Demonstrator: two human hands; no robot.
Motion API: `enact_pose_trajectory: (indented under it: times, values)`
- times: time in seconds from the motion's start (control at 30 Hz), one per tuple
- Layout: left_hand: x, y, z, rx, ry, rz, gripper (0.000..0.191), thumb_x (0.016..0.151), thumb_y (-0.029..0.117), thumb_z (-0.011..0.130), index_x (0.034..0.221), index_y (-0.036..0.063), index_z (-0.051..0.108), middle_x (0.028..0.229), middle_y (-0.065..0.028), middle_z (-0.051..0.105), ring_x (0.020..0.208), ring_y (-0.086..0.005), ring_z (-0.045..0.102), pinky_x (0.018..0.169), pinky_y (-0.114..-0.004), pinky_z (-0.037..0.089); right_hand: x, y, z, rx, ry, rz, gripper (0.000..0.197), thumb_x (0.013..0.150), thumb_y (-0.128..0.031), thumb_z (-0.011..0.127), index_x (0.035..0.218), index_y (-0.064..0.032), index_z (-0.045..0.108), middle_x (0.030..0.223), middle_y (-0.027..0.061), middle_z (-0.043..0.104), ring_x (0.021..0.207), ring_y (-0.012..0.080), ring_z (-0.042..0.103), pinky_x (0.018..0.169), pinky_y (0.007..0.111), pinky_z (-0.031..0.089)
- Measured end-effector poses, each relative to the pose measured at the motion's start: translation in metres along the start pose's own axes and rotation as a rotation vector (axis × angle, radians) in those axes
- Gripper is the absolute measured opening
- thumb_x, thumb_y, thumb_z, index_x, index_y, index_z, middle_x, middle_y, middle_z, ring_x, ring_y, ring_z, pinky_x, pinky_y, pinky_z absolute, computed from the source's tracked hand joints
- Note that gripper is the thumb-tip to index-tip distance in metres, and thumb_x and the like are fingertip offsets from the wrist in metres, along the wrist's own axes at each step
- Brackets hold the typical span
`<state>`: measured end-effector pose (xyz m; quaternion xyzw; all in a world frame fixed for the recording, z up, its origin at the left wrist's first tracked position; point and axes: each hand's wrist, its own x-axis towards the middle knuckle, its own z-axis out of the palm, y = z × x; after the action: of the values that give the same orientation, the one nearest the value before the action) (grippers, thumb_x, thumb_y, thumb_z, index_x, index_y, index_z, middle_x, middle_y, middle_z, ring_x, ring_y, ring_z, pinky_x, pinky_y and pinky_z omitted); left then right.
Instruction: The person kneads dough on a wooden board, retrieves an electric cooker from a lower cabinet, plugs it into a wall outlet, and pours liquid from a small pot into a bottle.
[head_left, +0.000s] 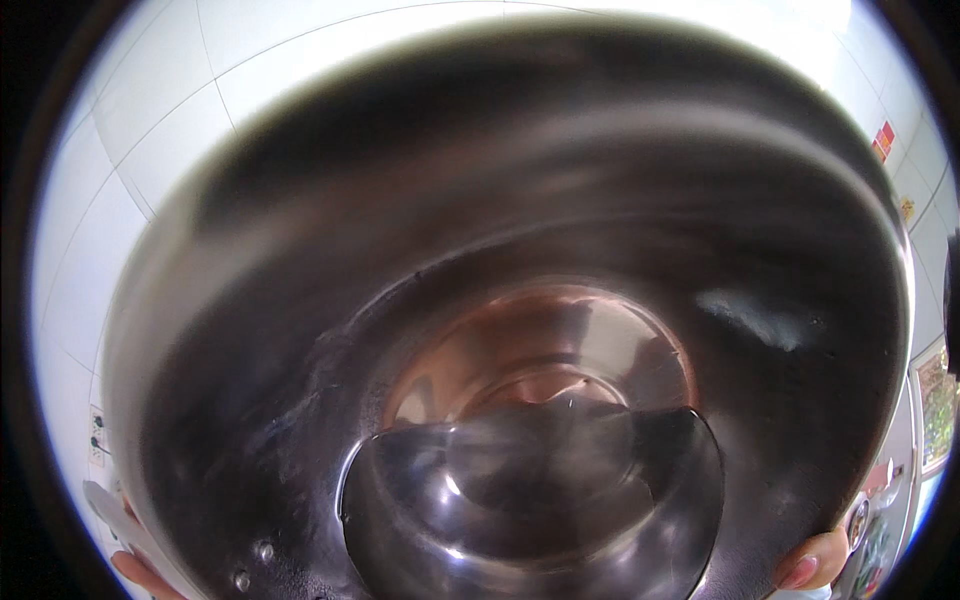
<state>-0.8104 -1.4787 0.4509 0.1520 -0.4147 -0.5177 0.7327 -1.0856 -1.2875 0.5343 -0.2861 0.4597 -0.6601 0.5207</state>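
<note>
A large stainless steel pot (480, 172) fills most of the view, very close, its inside turned towards me. It is tilted. At its bottom and lower wall lies a shallow pool of clear liquid (540, 480), with a curved edge and bright reflections. Whitish smears (757, 319) mark the inner wall, and two rivet heads (262, 552) show at the lower left. My right hand (814, 562) grips the rim at the lower right, its thumb over the edge. Fingers of my left hand (142, 576) show at the lower left outside the pot, by a metal handle (120, 510); most of that hand is hidden.
White wall tiles (157, 97) surround the pot. A wall socket with a plug (97, 435) is at the left. On the right are a red sticker (883, 142), a window (937, 405) and blurred items (874, 555) behind my right hand.
</note>
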Motion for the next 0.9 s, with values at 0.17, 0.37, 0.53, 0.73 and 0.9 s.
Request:
enact_pose_trajectory:
  times: [0.17,0.37,0.53,0.73,0.9]
  values:
    - [0.006,0.002,0.002,0.030,-0.016,0.011,0.038,0.092,0.036,0.044,0.115,0.0066,0.043,0.105,0.0000,0.053,0.106,-0.0076,0.052,0.093,-0.027,0.045,0.003,-0.002,0.000,-0.001,-0.003,-0.005,0.091,0.065,-0.017,0.065,0.140,0.0035,0.016,0.133,0.0178,0.037,0.122,0.0238,0.037,0.101,0.036,0.029]
    - [0.008,0.003,0.007,0.077,-0.029,0.023,0.038,0.093,0.037,0.042,0.113,0.0049,0.044,0.103,-0.0013,0.053,0.103,-0.0080,0.054,0.089,-0.026,0.048,0.005,-0.003,-0.002,0.003,-0.004,-0.008,0.091,0.066,-0.017,0.064,0.140,0.0035,0.016,0.132,0.0176,0.038,0.122,0.0236,0.038,0.101,0.036,0.030]
    - [0.009,0.003,0.012,0.129,-0.057,0.030,0.039,0.094,0.038,0.039,0.111,0.0035,0.045,0.101,-0.0023,0.054,0.101,-0.0083,0.055,0.086,-0.025,0.050,0.004,-0.003,-0.002,0.005,-0.001,-0.010,0.090,0.066,-0.017,0.064,0.140,0.0036,0.016,0.132,0.0175,0.038,0.122,0.0234,0.038,0.101,0.036,0.030]
    - [0.010,0.005,0.018,0.268,-0.145,0.019,0.041,0.094,0.039,0.037,0.109,0.0019,0.045,0.098,-0.0036,0.054,0.098,-0.0086,0.057,0.083,-0.023,0.052,0.007,-0.001,-0.004,0.016,0.002,-0.003,0.089,0.067,-0.018,0.063,0.140,0.0036,0.016,0.132,0.0174,0.038,0.121,0.0232,0.038,0.101,0.036,0.030]
    - [0.007,-0.014,0.037,0.422,-0.139,0.021,0.045,0.096,0.039,0.034,0.103,-0.0035,0.045,0.091,-0.0088,0.053,0.086,-0.0098,0.061,0.070,-0.019,0.055,0.008,0.005,-0.009,0.002,0.053,0.003,0.089,0.067,-0.018,0.063,0.140,0.0036,0.017,0.131,0.0173,0.039,0.121,0.0230,0.038,0.100,0.036,0.030]
